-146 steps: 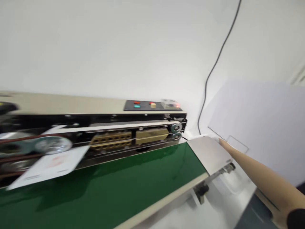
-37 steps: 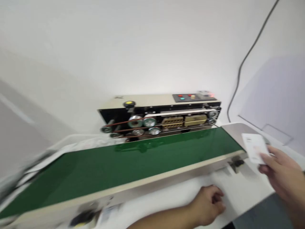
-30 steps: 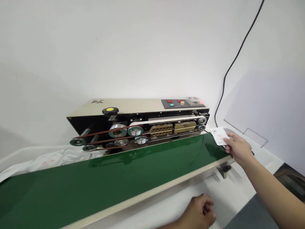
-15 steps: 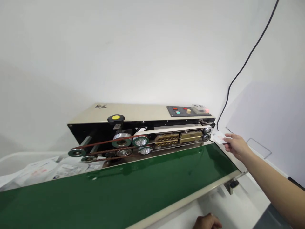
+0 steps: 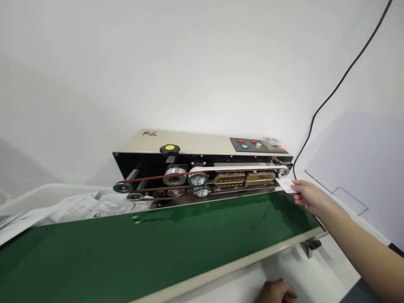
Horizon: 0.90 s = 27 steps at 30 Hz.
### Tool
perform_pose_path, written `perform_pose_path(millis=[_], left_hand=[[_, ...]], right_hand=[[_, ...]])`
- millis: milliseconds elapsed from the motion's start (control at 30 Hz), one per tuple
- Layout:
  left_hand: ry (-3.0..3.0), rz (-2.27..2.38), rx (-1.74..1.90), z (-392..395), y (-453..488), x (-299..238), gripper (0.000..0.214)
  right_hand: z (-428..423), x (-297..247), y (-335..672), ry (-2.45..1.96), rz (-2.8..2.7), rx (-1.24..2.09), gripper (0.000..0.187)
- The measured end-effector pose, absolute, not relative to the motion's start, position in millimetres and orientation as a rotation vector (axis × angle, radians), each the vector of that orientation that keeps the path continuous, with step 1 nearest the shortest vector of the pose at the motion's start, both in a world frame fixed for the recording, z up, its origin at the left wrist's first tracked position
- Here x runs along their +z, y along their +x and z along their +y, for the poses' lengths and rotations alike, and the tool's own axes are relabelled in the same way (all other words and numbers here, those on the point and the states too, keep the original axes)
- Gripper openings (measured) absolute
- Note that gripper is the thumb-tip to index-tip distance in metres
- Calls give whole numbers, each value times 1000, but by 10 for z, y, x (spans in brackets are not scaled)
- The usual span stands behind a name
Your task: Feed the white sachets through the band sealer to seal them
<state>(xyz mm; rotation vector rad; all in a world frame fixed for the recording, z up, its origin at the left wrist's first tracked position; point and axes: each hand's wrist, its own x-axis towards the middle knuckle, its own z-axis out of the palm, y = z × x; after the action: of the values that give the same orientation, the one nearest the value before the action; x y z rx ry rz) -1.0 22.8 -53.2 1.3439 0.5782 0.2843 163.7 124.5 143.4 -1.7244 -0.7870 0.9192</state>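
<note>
My right hand (image 5: 306,195) pinches a small white packet with red print (image 5: 285,184) by its near edge. The packet's far end meets the right-hand intake of a band sealer (image 5: 189,143), beside the rollers; how far in it reaches is hidden. The sealer has pulleys, a red-brown belt and brass blocks (image 5: 260,178). In front of it runs a green conveyor belt (image 5: 176,240). My left hand (image 5: 276,291) is at the bottom edge over the white table, fingers curled; whatever may be inside them is hidden.
A white bin (image 5: 59,187) holding several printed white packets (image 5: 75,207) stands behind the conveyor at the left. The control panel (image 5: 249,145) has buttons and a knob. A black cable (image 5: 341,80) hangs along the wall at right. A bent wire frame (image 5: 350,200) is beyond my right arm.
The packet in my right hand has moved left, up to the sealer's intake rollers. The view has shifted, showing more of the bin. My left hand stays low, still curled.
</note>
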Motion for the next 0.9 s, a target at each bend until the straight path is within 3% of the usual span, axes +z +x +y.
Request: perform_pose_path(millis=[533, 900], left_hand=[[1465, 636, 295, 194, -125, -200, 39], [1459, 663, 349, 147, -146, -192, 37]], right_hand=[[1196, 1461, 1401, -1723, -846, 961, 14], [715, 1633, 1485, -1686, -992, 434, 35]])
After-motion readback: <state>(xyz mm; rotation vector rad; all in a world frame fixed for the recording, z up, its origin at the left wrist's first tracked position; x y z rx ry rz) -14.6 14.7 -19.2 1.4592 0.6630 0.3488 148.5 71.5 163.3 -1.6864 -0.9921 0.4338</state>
